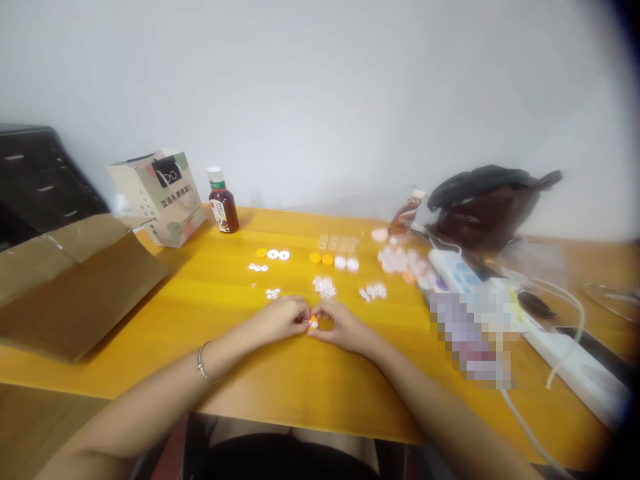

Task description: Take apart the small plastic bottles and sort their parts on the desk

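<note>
Both hands meet over the table near its front edge. Between their fingertips is a small orange cap (314,323) with something white in or on it. My right hand (340,325) pinches the cap from the right with thumb and forefinger. My left hand (289,317) is closed against its left side, and a white bit shows at those fingertips. Just beyond the hands lie small piles of white parts (325,287). Farther back are a row of orange and white caps (327,259), clear containers (339,242), and orange and white rings (273,254).
An open cardboard box (75,287) and a paper bag (173,200) stand at left, with a dark red bottle (223,208) beside them. On the right are clustered pale caps (400,259), another bottle (406,213), power strips (575,367) with cables, and a dark bag (490,203).
</note>
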Motion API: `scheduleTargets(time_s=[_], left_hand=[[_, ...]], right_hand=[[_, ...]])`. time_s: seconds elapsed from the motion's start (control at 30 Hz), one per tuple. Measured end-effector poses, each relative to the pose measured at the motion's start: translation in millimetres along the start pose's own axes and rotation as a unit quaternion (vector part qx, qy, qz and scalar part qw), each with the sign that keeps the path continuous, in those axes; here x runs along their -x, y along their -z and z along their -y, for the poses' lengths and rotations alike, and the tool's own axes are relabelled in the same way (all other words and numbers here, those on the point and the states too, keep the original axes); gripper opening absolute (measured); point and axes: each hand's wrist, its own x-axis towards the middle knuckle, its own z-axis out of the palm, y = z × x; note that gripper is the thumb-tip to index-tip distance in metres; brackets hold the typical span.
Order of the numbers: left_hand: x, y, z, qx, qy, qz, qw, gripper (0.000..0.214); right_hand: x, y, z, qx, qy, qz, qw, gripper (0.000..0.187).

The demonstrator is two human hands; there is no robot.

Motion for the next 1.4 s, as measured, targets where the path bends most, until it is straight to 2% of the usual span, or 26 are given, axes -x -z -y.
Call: scheduleTargets(time_s=[0.27, 0.4, 0.47, 0.6, 0.67, 0.73, 0.97, 1.17, 1.27, 1.4], left_hand=[[5.0, -6.1, -14.5, -0.181, -0.036, -0.003, 0.983, 0.014], [5.9, -4.6, -13.7, -0.178, -0.038, -0.002, 0.983, 0.013], [6.5, 5.8, -5.2, -0.155, -0.024, -0.014, 0.987, 0.012], [10.7, 43.3, 24.0, -0.146, 0.026, -0.067, 0.987, 0.017], [13.1, 59.7, 38.8, -0.140, 0.055, -0.074, 0.986, 0.014], [14.1, 67.7, 50.3, -0.138, 0.076, -0.070, 0.985, 0.013], [8.4, 53.3, 65.0, -0.137, 0.075, -0.009, 0.988, 0.014], [9.0, 53.0, 62.6, -0.120, 0.058, -0.019, 0.991, 0.017], [10.6, 56.7, 54.7, -0.090, 0.034, -0.028, 0.995, 0.016], [10.8, 54.1, 39.9, -0.074, -0.007, -0.069, 0.995, 0.016]], right_hand=[[0.2, 1.2, 0.7, -0.024, -0.001, 0.014, 1.000, 0.018], [1.4, 2.1, 0.3, -0.032, -0.009, 0.014, 0.999, 0.019], [1.8, 2.6, 0.3, -0.038, -0.019, 0.013, 0.999, 0.020], [1.5, 4.0, 0.9, -0.046, -0.034, 0.014, 0.998, 0.021], [1.2, 4.8, 1.2, -0.045, -0.035, 0.017, 0.998, 0.021], [0.9, 5.7, 1.3, -0.044, -0.036, 0.020, 0.998, 0.021], [0.9, 7.6, 1.9, -0.041, -0.037, 0.030, 0.998, 0.022], [1.2, 7.4, 0.9, -0.041, -0.034, 0.030, 0.998, 0.022], [1.3, 6.8, -0.6, -0.046, -0.033, 0.028, 0.998, 0.022], [1.0, 6.0, -2.5, -0.055, -0.032, 0.030, 0.998, 0.022]])
